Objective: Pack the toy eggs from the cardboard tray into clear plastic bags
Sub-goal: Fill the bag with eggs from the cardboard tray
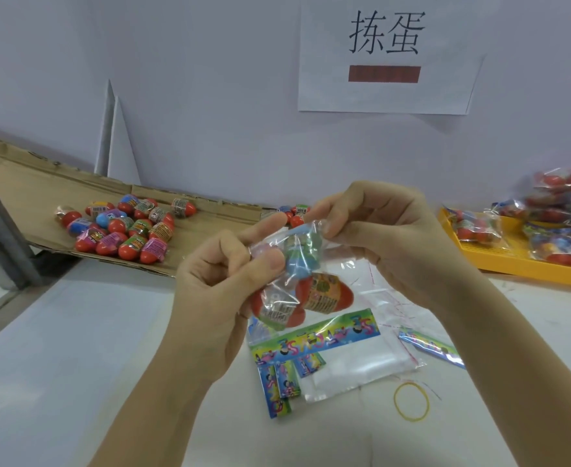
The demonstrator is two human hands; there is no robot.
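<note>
Pale wall (210,79) with a paper sign (387,55) backs a white table (75,348). At the left rear lies the cardboard tray (41,183), with loose toy eggs (126,227) clustered in it on the side of the left hand (216,291); this placing probably keeps the supply reach short.

Both hands hold one clear plastic bag (297,281) above the table.
- Left grip: thumb and forefinger clamped on the bag's upper left edge.
- Right hand (388,237) grip: fingertips clamped on the upper right edge.

The two pinches hold the top up so that the contents hang low: a blue egg (299,264) sits above two red eggs (328,293) inside. Judged step: closing or checking the mouth.

Directly below lies a stack of empty bags (351,362), apparently placed for the next pick, with a rubber band (411,401) beside it. At the right, filled bags (560,210) rest in the yellow tray (513,261), well apart from the supply.
</note>
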